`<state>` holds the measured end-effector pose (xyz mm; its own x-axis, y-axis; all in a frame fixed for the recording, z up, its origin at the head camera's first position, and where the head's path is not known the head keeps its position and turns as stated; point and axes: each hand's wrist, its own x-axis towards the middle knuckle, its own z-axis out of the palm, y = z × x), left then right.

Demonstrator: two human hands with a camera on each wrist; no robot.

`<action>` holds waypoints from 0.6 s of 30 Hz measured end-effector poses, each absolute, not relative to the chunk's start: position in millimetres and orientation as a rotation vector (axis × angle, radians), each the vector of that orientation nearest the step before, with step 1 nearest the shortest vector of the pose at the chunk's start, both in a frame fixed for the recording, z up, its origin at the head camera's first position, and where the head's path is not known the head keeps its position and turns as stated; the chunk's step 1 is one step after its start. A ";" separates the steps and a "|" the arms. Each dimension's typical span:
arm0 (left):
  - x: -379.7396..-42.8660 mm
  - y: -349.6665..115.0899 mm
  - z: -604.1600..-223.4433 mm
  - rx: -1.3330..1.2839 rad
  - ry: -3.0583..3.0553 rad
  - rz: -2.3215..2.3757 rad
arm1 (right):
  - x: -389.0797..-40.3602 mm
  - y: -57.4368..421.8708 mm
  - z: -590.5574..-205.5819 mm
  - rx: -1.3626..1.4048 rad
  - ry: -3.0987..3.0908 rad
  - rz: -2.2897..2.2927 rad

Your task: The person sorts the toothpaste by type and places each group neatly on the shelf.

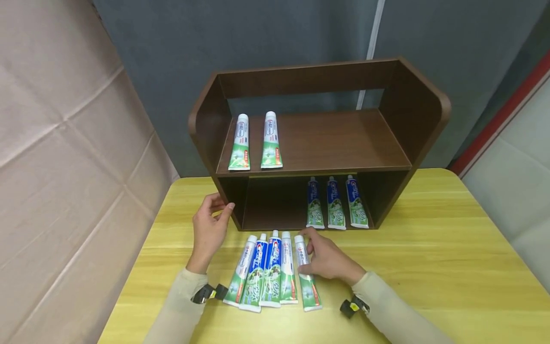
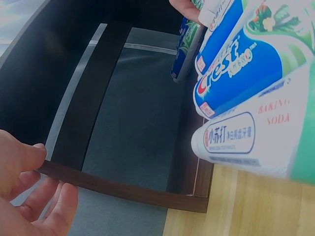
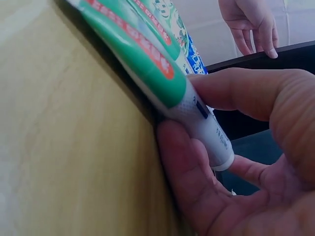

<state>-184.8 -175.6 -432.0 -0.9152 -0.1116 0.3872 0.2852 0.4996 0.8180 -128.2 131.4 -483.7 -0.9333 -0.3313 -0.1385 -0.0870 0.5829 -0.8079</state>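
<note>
My left hand (image 1: 210,227) holds the front edge of the left side panel of a dark brown two-tier shelf (image 1: 339,141). In the left wrist view, its thumb and fingers lie on either side of the panel edge. My right hand (image 1: 328,255) pinches a white and green toothpaste tube (image 1: 308,289) lying on the table. The right wrist view shows thumb and fingers around this tube's capped half (image 3: 209,132). Left of it lie two blue and green Crest tubes (image 1: 271,272) and two more white and green tubes (image 1: 287,270), side by side, some overlapping.
Two white and green tubes (image 1: 270,141) lie on the upper shelf's left part. Three blue and green tubes (image 1: 336,203) lie at the lower compartment's right. The shelf stands on a yellow wood-grain table (image 1: 447,248), before a grey backdrop (image 1: 275,33).
</note>
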 end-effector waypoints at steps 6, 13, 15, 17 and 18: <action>-184.3 -175.0 -431.8 -0.149 -2.347 -1.395 | -123.9 137.6 -483.1 -0.407 2.493 -1.324; -184.5 -176.1 -433.3 -0.149 -2.346 -1.398 | -119.5 141.2 -480.0 -0.418 2.486 -1.359; -184.4 -176.2 -433.0 -0.149 -2.345 -1.401 | -119.0 142.4 -479.1 -0.403 2.487 -1.375; -184.2 -176.0 -432.7 -0.146 -2.346 -1.405 | -118.6 143.9 -478.4 -0.398 2.481 -1.391; -184.2 -176.0 -432.6 -0.144 -2.347 -1.408 | -118.3 144.6 -477.8 -0.398 2.473 -1.400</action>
<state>-184.2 -176.0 -432.6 -0.9154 -0.1139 0.3860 0.2869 0.4879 0.8244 -118.3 144.6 -477.8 -0.9256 -0.3654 -0.0988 -0.1034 0.4953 -0.8625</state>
